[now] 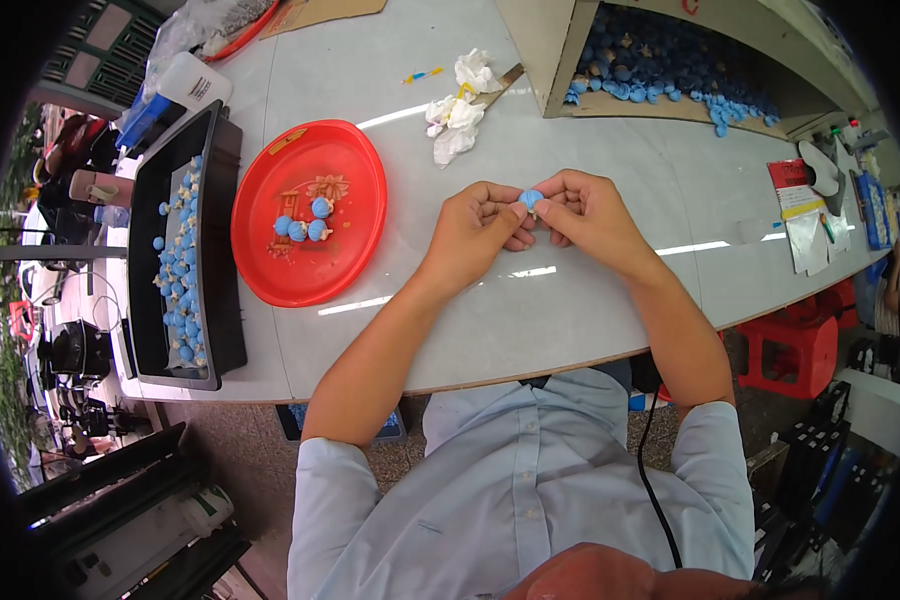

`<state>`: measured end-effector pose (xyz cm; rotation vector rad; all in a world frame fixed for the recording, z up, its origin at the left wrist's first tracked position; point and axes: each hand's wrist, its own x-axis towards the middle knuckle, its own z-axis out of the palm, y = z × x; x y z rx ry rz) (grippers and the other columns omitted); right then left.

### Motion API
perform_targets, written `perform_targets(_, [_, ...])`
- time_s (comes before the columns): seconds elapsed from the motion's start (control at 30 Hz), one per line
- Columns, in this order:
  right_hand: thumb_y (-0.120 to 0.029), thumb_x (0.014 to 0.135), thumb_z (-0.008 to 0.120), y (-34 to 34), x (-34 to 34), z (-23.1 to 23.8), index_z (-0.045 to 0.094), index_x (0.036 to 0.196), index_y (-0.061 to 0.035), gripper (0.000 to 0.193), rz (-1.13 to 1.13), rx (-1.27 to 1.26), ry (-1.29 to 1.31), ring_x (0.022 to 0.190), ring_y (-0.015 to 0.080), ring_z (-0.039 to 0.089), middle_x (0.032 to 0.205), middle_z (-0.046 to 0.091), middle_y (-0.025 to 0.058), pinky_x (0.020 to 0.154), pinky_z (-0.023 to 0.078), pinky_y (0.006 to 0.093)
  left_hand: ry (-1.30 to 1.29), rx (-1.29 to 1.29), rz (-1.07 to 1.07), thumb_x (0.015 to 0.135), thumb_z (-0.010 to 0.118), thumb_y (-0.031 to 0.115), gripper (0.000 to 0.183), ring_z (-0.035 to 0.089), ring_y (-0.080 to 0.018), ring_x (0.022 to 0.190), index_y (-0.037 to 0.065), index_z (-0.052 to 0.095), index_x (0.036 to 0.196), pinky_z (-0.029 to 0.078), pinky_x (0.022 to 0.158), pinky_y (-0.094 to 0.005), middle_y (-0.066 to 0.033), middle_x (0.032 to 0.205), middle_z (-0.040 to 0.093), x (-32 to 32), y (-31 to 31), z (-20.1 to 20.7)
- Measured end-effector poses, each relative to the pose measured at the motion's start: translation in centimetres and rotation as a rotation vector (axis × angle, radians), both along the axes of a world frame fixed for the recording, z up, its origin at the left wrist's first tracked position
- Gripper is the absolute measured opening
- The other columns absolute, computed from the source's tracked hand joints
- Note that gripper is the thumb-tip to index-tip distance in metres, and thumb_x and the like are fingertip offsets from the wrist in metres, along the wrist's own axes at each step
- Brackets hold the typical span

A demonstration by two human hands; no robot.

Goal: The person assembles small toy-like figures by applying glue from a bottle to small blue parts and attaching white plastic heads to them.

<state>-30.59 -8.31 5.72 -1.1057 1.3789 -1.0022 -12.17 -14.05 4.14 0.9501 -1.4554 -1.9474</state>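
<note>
Between the fingertips of both hands is a small blue ball-shaped piece (531, 198) with a pale part at its lower side. My left hand (480, 222) pinches it from the left, thumb on top. From the other side my right hand (582, 212) grips it with thumb and fingers. Both hands are just above the grey-white tabletop (410, 340). To the left, a red oval tray (362, 255) holds several similar blue balls (320, 208) with pale parts. The undersides of the fingers are hidden.
A black bin (228, 330) at far left contains many blue-and-pale pieces. Crumpled white tissues (457, 125) lie beyond my hands. A box-like shelf (560, 60) at the back right spills blue shells (720, 112). Papers (805, 235) lie at the right; a red stool (790, 350) stands below.
</note>
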Motion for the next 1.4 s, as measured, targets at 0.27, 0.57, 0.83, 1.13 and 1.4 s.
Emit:
perform_targets(0.27, [-0.019,0.092,0.066,0.0,-0.1,0.3,0.064,0.095,-0.0021,0.018,-0.009,0.061,-0.052,0.06,0.0062,0.055,0.074,0.062,0.0014,0.053,0.044,0.021,0.003,0.083,-0.021,0.099,0.057,0.019,0.03,0.068,-0.0188,0.079,-0.007,0.058,0.112,0.056,0.07,-0.0283,-0.0147,0.093,0.067,0.3,-0.2,0.1])
perform_targets(0.57, [-0.015,0.092,0.069,0.1,0.4,-0.7,0.062,0.098,-0.0001,0.018,-0.002,-0.182,0.063,0.067,0.0044,0.057,0.078,0.063,0.0017,0.06,0.047,0.019,0.08,0.285,-0.062,0.101,0.052,0.028,0.035,0.069,-0.0192,0.08,-0.005,0.059,0.108,0.057,0.072,-0.0273,-0.0141,0.093,0.067,0.4,-0.3,0.8])
perform_targets(0.83, [-0.01,0.089,0.07,0.7,0.8,0.0,0.062,0.103,0.001,0.019,0.01,-0.339,-0.08,0.074,0.0041,0.058,0.083,0.064,0.001,0.069,0.048,0.0199,0.394,0.435,-0.175,0.102,0.05,0.03,0.04,0.069,-0.0212,0.09,-0.006,0.055,0.118,0.058,0.08,-0.0284,-0.015,0.103,0.067,1.3,-0.8,-0.1])
perform_targets(1.13, [-0.005,0.091,0.063,1.2,0.3,-0.1,0.062,0.102,0.0006,0.012,0.037,-0.337,-0.062,0.082,0.0065,0.06,0.092,0.066,0.0041,0.075,0.05,0.0231,0.421,0.456,-0.234,0.103,0.048,0.031,0.041,0.069,-0.0229,0.096,-0.007,0.054,0.119,0.058,0.08,-0.0285,-0.017,0.108,0.066,1.2,-0.5,0.4])
perform_targets(1.4, [-0.006,0.092,0.061,0.7,0.5,0.1,0.061,0.1,0.0014,0.011,0.03,-0.307,-0.168,0.08,0.0062,0.061,0.091,0.066,0.0045,0.073,0.051,0.022,0.373,0.474,-0.218,0.103,0.047,0.031,0.038,0.071,-0.0249,0.093,-0.005,0.057,0.112,0.059,0.076,-0.0286,-0.0188,0.104,0.068,1.5,-0.9,0.8])
